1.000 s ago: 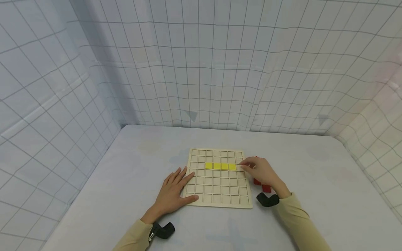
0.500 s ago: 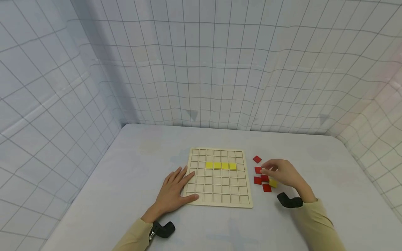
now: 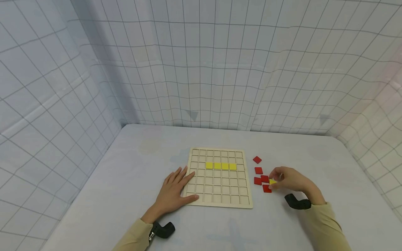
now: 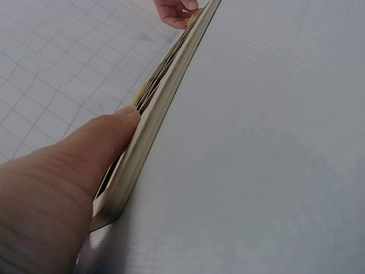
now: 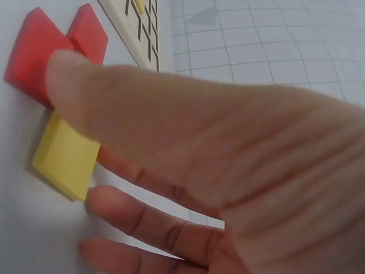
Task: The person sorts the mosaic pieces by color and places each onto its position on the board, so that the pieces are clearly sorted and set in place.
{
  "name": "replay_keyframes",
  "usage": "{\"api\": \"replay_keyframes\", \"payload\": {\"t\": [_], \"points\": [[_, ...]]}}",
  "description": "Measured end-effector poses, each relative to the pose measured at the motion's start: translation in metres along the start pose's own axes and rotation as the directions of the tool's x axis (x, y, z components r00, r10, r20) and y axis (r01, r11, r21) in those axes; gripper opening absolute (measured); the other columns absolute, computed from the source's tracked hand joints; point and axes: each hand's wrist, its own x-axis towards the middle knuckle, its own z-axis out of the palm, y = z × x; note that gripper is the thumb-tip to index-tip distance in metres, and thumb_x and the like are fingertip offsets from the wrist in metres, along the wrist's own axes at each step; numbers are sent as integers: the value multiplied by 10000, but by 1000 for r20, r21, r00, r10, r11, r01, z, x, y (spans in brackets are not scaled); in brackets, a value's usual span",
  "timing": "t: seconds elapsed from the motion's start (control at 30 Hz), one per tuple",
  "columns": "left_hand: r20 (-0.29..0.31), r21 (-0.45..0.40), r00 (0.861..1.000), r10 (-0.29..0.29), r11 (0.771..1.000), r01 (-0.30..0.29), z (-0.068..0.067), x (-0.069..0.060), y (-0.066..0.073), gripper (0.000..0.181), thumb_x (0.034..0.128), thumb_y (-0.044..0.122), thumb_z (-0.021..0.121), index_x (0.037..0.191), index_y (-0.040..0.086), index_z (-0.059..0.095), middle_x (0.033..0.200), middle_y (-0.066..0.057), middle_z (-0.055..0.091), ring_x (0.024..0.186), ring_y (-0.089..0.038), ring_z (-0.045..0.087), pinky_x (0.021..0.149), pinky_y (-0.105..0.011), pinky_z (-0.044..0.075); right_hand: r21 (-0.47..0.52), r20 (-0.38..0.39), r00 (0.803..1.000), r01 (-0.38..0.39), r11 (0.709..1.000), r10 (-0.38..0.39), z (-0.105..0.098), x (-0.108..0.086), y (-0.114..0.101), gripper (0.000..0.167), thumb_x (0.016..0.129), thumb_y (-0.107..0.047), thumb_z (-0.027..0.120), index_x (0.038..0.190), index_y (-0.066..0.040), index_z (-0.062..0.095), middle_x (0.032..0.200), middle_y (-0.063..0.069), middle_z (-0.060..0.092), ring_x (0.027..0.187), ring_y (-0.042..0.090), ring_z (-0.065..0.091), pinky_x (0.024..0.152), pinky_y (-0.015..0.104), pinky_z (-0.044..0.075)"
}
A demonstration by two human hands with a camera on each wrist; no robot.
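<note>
A pale wooden grid board (image 3: 220, 205) lies on the table, with a row of yellow tiles (image 3: 217, 166) set in its cells. My left hand (image 3: 172, 193) rests spread on the board's left edge; its thumb (image 4: 122, 120) lies along the near rim in the left wrist view. To the right of the board, my right hand (image 3: 290, 179) has thumb and fingers curled around a loose yellow tile (image 5: 68, 157), which is still down at the table. The thumb covers part of a red tile (image 5: 37, 54) beside it.
Several red tiles (image 3: 258, 170) lie loose between the board and my right hand. A white tabletop (image 3: 150, 146) carries everything. White cloth walls with dark grid lines (image 3: 201, 69) enclose the back and sides.
My right hand has left the board's right edge and moved right and toward me, over the loose tiles, down to the yellow one. My left hand stays in place.
</note>
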Motion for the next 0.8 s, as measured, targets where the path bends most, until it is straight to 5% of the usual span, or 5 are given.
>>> {"api": "replay_keyframes", "payload": {"t": [0.47, 0.8], "points": [[-11, 3, 1000, 7, 1000, -7, 0, -1, 0, 820, 815, 647, 589, 1480, 224, 367, 1552, -61, 208, 1425, -261, 111, 1105, -496, 86, -9, -35, 999, 7, 1000, -8, 6, 6, 10, 219, 768, -168, 792, 901, -99, 632, 816, 9, 534, 784, 209, 487, 644, 333, 442], [-24, 25, 999, 30, 999, -29, 1, 0, -1, 831, 811, 656, 585, 1475, 201, 381, 1549, -88, 215, 1419, -292, 126, 1097, -518, 108, -1, -112, 989, 98, 995, -97, 3, 2, 19, 179, 798, -142, 767, 919, -129, 636, 818, 8, 546, 753, 198, 493, 623, 315, 438]]}}
